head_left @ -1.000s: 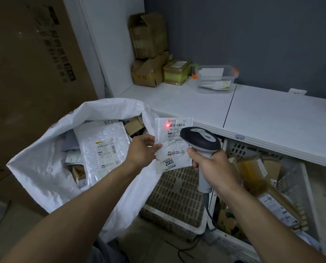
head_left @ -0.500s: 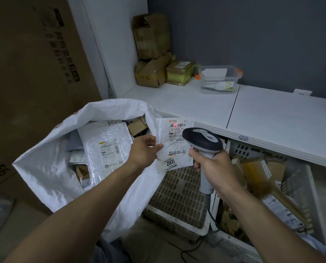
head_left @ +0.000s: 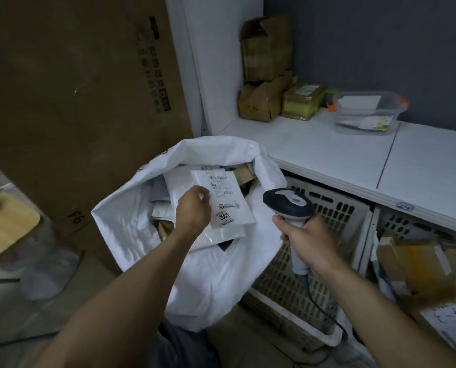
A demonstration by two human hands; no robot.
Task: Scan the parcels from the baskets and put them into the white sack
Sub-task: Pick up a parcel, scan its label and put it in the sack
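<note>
My left hand (head_left: 193, 211) pinches a small white labelled parcel (head_left: 225, 199) marked 2005 and holds it over the open mouth of the white sack (head_left: 131, 216). Inside the sack lie several other white and brown parcels. To the right of the sack, my right hand (head_left: 305, 240) grips the handle of a grey and black barcode scanner (head_left: 287, 203), whose head is turned toward the sack. A white basket (head_left: 325, 208) stands under the shelf behind the scanner. A second basket (head_left: 396, 221) at the far right holds brown parcels (head_left: 418, 264).
A white shelf (head_left: 327, 152) runs along the right over the baskets, carrying cardboard boxes (head_left: 264, 102) and a clear plastic tub (head_left: 367, 112). A big brown carton (head_left: 75, 102) stands behind the sack. A wooden stool (head_left: 6, 221) is at the left. The scanner cable (head_left: 325, 312) trails down.
My left hand has carried the parcel leftward from in front of the scanner to over the sack's mouth. The red scan dot is gone from the label. The view has shifted left.
</note>
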